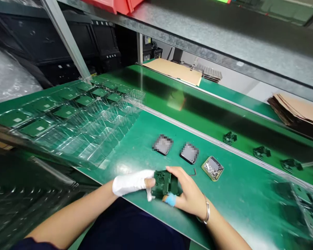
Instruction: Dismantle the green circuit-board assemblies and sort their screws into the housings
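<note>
My left hand (134, 182), in a white fingertip-less glove, grips the left side of a dark green circuit-board piece (161, 184) near the table's front edge. My right hand (186, 189), with a blue finger cover on the thumb, closes around the piece's right side. Its underside is hidden. Beyond my hands lie two square dark-rimmed units with grey faces, a left one (163, 144) and a middle one (189, 153). To their right rests a square unit with a yellowish rim (213, 168) and small parts showing inside. A small bent reddish piece (194, 172) lies near my right fingers.
A clear plastic tray (94, 152) with several green boards in its pockets covers the left side. Several dark parts (261, 152) stand on the green strip behind the metal rail (172, 121). Another clear tray (302, 208) sits right. A metal shelf (211, 52) overhangs the back.
</note>
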The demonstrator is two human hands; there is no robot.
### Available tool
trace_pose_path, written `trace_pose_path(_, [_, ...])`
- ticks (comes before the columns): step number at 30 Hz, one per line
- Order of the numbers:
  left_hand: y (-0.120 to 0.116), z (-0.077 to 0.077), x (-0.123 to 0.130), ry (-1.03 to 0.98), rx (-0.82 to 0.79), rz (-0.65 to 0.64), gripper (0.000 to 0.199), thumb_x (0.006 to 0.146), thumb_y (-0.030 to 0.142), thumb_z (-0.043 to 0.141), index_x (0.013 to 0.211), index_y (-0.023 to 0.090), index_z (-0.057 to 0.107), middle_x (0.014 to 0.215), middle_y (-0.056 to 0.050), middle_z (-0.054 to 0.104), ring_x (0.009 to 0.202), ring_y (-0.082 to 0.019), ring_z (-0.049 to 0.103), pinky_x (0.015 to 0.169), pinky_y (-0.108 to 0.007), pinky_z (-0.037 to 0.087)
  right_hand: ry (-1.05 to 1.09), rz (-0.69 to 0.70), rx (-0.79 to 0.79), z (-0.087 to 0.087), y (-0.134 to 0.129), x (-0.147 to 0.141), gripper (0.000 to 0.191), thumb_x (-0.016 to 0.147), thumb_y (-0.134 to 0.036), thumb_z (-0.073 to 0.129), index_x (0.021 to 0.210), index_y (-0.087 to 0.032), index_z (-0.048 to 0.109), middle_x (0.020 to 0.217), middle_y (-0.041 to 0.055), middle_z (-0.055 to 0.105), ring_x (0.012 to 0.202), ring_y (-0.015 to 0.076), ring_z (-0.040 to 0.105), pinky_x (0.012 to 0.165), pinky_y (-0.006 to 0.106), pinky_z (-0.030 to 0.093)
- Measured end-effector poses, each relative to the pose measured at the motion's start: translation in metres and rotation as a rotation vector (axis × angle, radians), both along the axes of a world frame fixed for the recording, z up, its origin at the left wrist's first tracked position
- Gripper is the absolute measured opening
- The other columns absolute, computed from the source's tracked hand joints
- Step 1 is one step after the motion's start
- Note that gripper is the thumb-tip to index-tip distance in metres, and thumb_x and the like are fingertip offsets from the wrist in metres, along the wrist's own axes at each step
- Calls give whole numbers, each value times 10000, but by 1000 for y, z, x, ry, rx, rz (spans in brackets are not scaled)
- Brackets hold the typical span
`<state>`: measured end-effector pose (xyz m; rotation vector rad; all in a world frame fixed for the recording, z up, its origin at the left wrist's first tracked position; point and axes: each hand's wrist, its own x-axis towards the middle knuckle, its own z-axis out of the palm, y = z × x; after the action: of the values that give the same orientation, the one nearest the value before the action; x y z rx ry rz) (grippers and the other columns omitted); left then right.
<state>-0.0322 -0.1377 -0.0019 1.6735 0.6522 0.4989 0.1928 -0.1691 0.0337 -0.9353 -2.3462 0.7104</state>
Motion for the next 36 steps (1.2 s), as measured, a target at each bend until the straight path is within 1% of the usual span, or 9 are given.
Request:
trace_pose_path(2, [22, 9, -4, 160, 103, 184, 452, 900, 546, 431, 1072, 159, 588, 721, -29, 658, 629, -157, 598, 647, -288, 487, -123, -44, -50, -8, 0, 6, 631, 847, -429, 610, 1389, -219, 364, 1211, 137, 589, 1087, 264, 596, 896, 422, 534])
trace_pose_path(4, [49, 18, -2, 394, 323, 442, 291, 909, 398, 455, 1018, 175, 606, 758, -17, 649, 679, -153, 593, 670, -277, 472, -239, -60, -56, -18, 1, 7, 601, 853, -409, 602, 1375, -187, 405, 1231, 151, 586, 1111, 280, 584, 920, 444, 522])
trace_pose_path(5, [63, 21, 1, 528, 459, 472, 250, 911, 340, 446, 973, 179, 627, 812, -26, 657, 741, -160, 603, 708, -279, 467, -275, -63, -45, -22, 1, 6, 597, 855, -409, 599, 1371, -170, 418, 1242, 161, 581, 1123, 286, 576, 939, 458, 511])
trace_pose_path(7, [87, 23, 13, 795, 690, 406, 252, 910, 284, 436, 917, 179, 664, 901, -55, 667, 848, -189, 617, 757, -296, 457, -304, -63, -16, -26, 0, 3, 632, 851, -451, 598, 1378, -153, 417, 1282, 177, 558, 1165, 302, 552, 1003, 516, 456])
trace_pose_path(10, [108, 16, 34, 997, 830, 283, 269, 894, 229, 437, 877, 143, 691, 908, -116, 664, 883, -240, 625, 725, -324, 451, -267, -61, 8, -24, -3, 5, 716, 841, -554, 574, 1408, -165, 374, 1353, 183, 512, 1249, 317, 495, 1082, 607, 330])
trace_pose_path(15, [116, 2, 45, 1061, 881, 248, 258, 862, 137, 439, 900, 99, 691, 915, -168, 649, 911, -269, 620, 714, -343, 444, -172, -102, 42, -20, -5, 20, 646, 895, -533, 500, 1408, -172, 349, 1388, 188, 489, 1290, 292, 471, 1077, 580, 354])
trace_pose_path(21, [116, 1, 37, 1130, 890, 212, 274, 893, 155, 411, 936, 96, 675, 925, -169, 628, 927, -293, 612, 713, -366, 458, -173, -120, 57, -27, -2, 23, 612, 899, -465, 527, 1420, -198, 348, 1378, 172, 508, 1281, 286, 483, 1087, 564, 347])
trace_pose_path(26, [118, -2, 36, 1172, 864, 216, 310, 886, 108, 363, 966, 96, 663, 996, -173, 598, 940, -282, 600, 703, -354, 473, -126, -108, 77, -26, 0, 22, 582, 913, -428, 511, 1417, -192, 343, 1368, 165, 515, 1265, 271, 497, 1051, 513, 411])
trace_pose_path(36, [119, 11, 31, 1163, 842, 226, 252, 860, 217, 458, 919, 159, 696, 1022, -127, 607, 965, -268, 588, 731, -339, 487, -99, -106, 109, -28, 0, 22, 525, 927, -407, 497, 1382, -168, 386, 1358, 172, 523, 1269, 261, 497, 1023, 466, 460])
